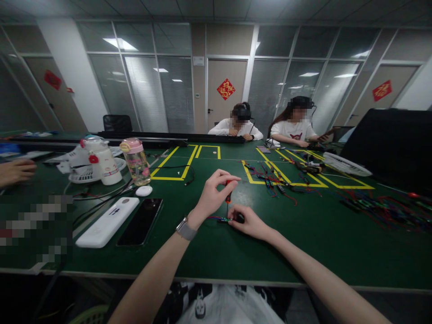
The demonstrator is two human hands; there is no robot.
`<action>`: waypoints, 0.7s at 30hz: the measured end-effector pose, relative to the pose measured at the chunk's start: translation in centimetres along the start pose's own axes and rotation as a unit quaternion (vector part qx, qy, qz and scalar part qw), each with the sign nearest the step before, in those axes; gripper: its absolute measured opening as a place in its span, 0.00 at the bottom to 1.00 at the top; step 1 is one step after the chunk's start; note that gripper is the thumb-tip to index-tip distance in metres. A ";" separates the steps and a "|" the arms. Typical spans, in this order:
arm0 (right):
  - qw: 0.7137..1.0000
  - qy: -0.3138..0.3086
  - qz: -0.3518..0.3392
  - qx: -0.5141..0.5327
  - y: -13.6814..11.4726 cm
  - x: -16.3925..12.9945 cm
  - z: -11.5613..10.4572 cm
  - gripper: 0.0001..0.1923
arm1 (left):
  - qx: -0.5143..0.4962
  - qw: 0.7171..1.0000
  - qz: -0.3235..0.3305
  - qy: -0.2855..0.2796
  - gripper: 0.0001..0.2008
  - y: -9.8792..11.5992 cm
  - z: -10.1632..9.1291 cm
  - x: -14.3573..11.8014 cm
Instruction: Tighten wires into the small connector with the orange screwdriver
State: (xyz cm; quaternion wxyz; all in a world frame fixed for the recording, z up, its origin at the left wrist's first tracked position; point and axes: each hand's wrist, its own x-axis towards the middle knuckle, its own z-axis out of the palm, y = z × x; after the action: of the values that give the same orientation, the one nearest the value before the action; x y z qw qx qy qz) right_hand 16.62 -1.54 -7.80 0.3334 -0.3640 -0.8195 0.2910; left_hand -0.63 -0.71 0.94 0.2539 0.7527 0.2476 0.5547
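My left hand (212, 194), with a watch on its wrist, is closed round the red and black handle of a screwdriver (228, 198). The screwdriver stands upright, its shaft reaching down to a small circuit board (222, 220) on the green table. Thin coloured wires run from the board toward the left. My right hand (251, 223) rests low on the table, its fingers pinching the board's right end. A small black part (240, 218) shows by those fingers; its kind I cannot make out. Where the screwdriver's tip meets the board is too small to see clearly.
Left of me lie a black phone (140, 222), a white power bank (108, 222) and a white case (144, 191), with two bottles (135, 162) behind. Wired boards (270, 177) lie ahead right; more wires (381, 209) pile at right. Two people sit opposite; another person's hand (16, 172) is far left.
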 end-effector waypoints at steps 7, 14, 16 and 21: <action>1.000 0.002 0.001 0.000 0.0 -0.1 0.0 0.05 | -0.033 0.999 -0.016 -0.021 0.11 0.3 0.1 0.0; 1.000 0.002 0.004 -0.002 0.3 -0.1 0.1 0.04 | 0.013 1.000 0.001 -0.017 0.10 0.3 -0.1 -0.1; 1.000 0.002 0.005 0.000 0.3 -0.1 0.1 0.04 | -0.029 0.999 -0.007 -0.040 0.14 0.2 0.0 -0.1; 1.000 0.001 0.008 0.003 0.2 -0.1 0.1 0.04 | -0.048 0.998 -0.029 -0.036 0.12 0.2 0.1 -0.1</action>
State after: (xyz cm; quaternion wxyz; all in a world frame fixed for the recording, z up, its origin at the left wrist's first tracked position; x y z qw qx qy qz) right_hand 16.67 -1.49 -8.01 0.3334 -0.3699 -0.8151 0.2959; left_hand -0.52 -0.93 0.95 0.3145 0.7517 0.2331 0.5307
